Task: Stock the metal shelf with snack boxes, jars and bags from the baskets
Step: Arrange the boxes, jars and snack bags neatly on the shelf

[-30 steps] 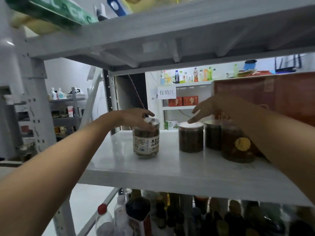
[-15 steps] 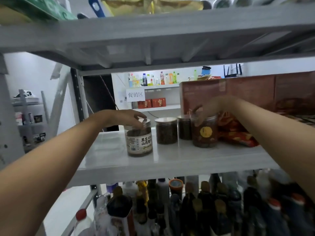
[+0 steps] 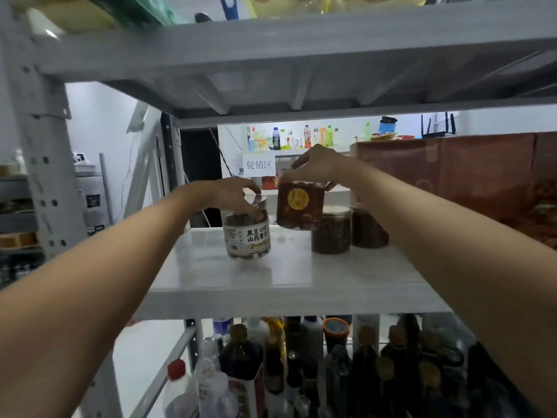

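Risk | held yellow-sticker jar (image 3: pixel 300 206) aloft by lid, right hand (image 3: pixel 319 167) | gripped labelled jar (image 3: pixel 247 236), left hand (image 3: pixel 233 191) | might have slipped onto lidded jar (image 3: pixel 331 236)

A white paper sign (image 3: pixel 259 165) on a far shelf says 促销区 in dark letters. The jar with the white label (image 3: pixel 246 236) has big dark words: 黑豆 on top and 山药果子 below, though the last part looks a bit blurry. The lifted jar (image 3: pixel 298 211) has a round yellow sticker (image 3: pixel 297 198) with marks too small to read.
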